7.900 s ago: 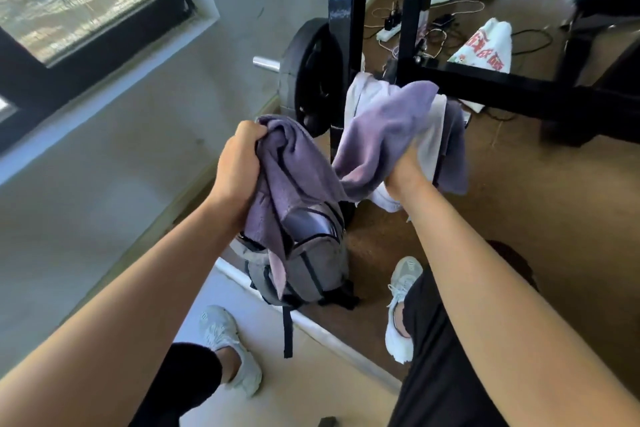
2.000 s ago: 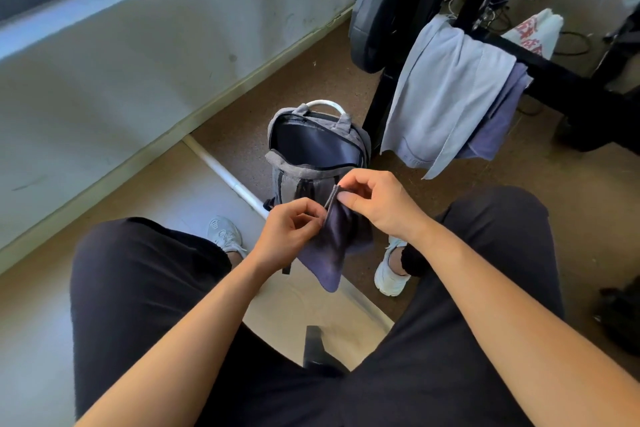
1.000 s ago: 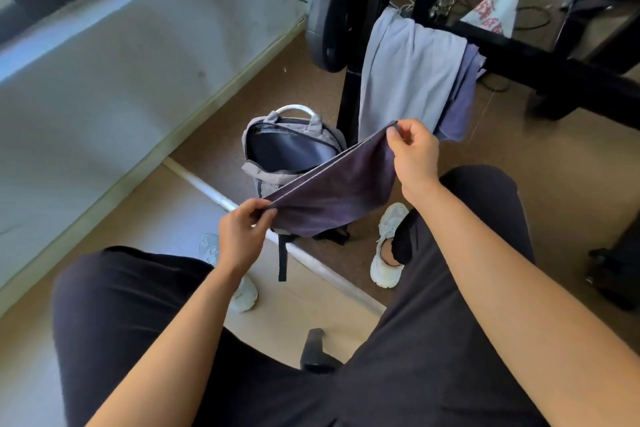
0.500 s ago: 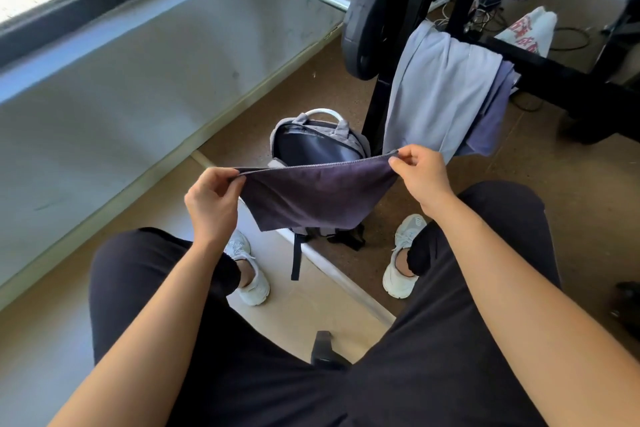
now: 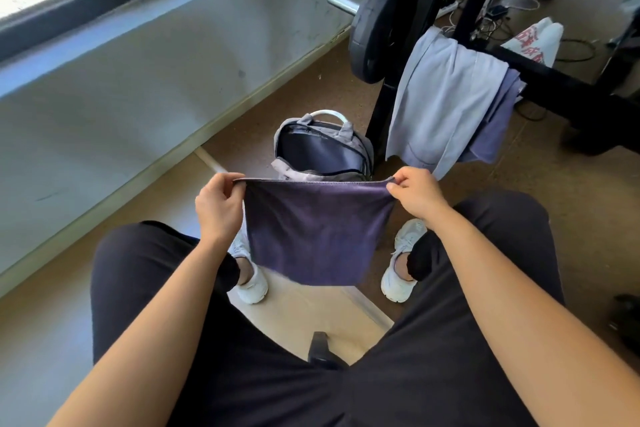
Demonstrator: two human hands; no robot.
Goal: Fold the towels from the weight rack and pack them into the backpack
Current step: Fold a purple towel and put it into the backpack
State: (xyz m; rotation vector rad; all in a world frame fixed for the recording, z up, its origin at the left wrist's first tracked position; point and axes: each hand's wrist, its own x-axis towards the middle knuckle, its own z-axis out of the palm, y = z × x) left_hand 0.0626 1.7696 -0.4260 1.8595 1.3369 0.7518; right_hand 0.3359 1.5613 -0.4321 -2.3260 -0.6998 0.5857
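Above the open backpack [image 5: 322, 149], a dark purple towel [image 5: 313, 232] hangs taut.
Left hand [image 5: 218, 208] pinches one top corner; right hand [image 5: 417, 196] pinches the other; lighter towels [image 5: 446, 97] drape the weight rack [image 5: 554, 80].

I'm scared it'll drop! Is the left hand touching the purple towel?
Touching. The head view shows the left hand pinching the top corner of the purple towel, which hangs stretched between it and the right hand.
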